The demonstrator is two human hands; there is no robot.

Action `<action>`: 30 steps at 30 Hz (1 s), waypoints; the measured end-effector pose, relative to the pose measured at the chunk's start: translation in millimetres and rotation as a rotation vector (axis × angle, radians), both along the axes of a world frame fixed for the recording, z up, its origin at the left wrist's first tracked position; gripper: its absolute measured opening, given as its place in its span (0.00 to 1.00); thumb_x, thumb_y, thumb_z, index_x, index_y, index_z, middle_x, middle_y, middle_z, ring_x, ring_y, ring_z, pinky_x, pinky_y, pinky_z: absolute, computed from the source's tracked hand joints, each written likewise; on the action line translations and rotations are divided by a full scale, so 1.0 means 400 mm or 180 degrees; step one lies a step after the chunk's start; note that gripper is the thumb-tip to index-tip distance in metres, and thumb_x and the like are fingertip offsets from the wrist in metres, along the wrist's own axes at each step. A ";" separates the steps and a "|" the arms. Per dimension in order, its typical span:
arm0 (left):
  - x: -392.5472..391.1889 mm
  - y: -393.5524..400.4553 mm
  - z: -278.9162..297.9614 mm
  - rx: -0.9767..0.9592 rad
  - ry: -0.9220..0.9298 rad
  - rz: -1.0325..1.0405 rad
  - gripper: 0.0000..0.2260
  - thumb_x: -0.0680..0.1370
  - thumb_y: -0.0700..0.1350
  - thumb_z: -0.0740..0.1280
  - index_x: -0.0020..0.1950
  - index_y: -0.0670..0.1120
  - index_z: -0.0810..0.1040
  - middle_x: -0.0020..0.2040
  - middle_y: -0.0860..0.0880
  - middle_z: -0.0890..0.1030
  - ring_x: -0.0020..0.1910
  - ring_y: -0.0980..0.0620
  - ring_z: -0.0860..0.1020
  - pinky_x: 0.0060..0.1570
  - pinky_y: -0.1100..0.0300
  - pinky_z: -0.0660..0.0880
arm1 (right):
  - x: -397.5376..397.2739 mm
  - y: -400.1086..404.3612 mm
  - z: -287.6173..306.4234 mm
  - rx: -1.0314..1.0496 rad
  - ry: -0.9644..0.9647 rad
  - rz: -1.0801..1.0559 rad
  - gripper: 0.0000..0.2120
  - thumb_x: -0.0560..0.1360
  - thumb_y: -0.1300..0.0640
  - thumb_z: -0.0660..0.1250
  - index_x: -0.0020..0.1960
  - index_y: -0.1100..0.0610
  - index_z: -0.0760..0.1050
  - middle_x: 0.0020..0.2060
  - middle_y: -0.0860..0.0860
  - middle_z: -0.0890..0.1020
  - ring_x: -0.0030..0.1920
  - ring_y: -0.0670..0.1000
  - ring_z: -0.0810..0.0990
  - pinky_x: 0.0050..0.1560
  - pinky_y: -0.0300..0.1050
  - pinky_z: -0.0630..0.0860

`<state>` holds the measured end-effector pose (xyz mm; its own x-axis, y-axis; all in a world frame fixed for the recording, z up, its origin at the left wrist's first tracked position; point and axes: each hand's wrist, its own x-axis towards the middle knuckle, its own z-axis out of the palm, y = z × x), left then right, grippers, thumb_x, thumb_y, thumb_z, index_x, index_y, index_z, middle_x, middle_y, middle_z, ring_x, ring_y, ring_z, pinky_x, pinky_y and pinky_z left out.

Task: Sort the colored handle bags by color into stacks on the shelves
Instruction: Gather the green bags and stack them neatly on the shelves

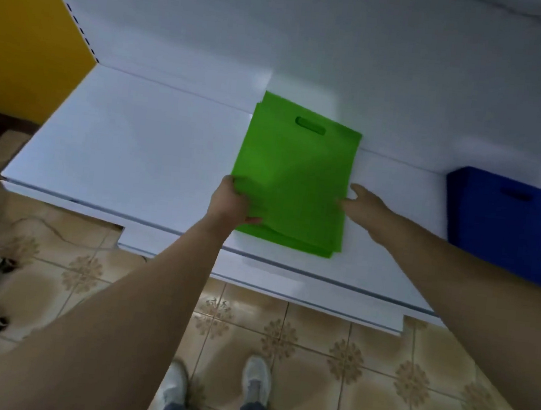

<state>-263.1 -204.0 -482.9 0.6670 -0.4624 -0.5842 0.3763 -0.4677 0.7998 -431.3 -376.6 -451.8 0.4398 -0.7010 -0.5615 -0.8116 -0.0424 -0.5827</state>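
Green stack (293, 180) on shelf (127, 156): I am seeing left hand (234, 201) pinching its edge, right hand (367, 208) flat alongside; layers risk skewing.

You're standing in a small shop or stockroom.
White display shelving (140, 157) with a slotted upright (66, 6), yellow wall (22, 45), patterned floor tiles (346, 363).

No text, label, brand, number or sign can be read anywhere in the head view (the green bags (293, 180), the blue bags (507, 226) and the white shelf (127, 153) all show plain, unprinted surfaces).
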 end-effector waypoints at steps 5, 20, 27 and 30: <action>0.006 0.024 -0.031 0.0940 -0.1206 -0.0719 0.22 0.78 0.37 0.62 0.72 0.40 0.63 0.62 0.41 0.68 0.61 0.37 0.71 0.49 0.47 0.78 | -0.007 0.040 -0.089 0.0030 0.0049 0.0022 0.27 0.78 0.52 0.65 0.74 0.55 0.64 0.69 0.55 0.72 0.66 0.56 0.73 0.67 0.47 0.70; -0.031 0.185 0.105 0.1259 -0.1908 -0.1168 0.27 0.78 0.47 0.66 0.75 0.44 0.64 0.69 0.40 0.68 0.67 0.38 0.69 0.65 0.47 0.69 | 0.049 0.128 0.001 -0.1206 0.0541 0.0870 0.29 0.79 0.46 0.59 0.75 0.60 0.60 0.69 0.63 0.68 0.67 0.64 0.68 0.66 0.56 0.69; -0.092 0.458 0.335 0.0780 -0.2119 -0.0668 0.28 0.80 0.51 0.63 0.78 0.45 0.59 0.72 0.45 0.65 0.69 0.46 0.67 0.67 0.54 0.66 | 0.251 0.436 0.361 -0.1667 -0.0708 0.1812 0.29 0.82 0.46 0.56 0.78 0.56 0.55 0.77 0.52 0.59 0.76 0.52 0.58 0.74 0.44 0.55; -0.084 0.578 0.414 0.0741 -0.2254 -0.0597 0.28 0.80 0.52 0.62 0.78 0.47 0.58 0.72 0.47 0.65 0.70 0.49 0.66 0.68 0.57 0.64 | 0.309 0.597 0.534 -0.2071 -0.1225 0.2608 0.28 0.82 0.45 0.53 0.79 0.52 0.54 0.77 0.47 0.59 0.76 0.48 0.57 0.73 0.40 0.54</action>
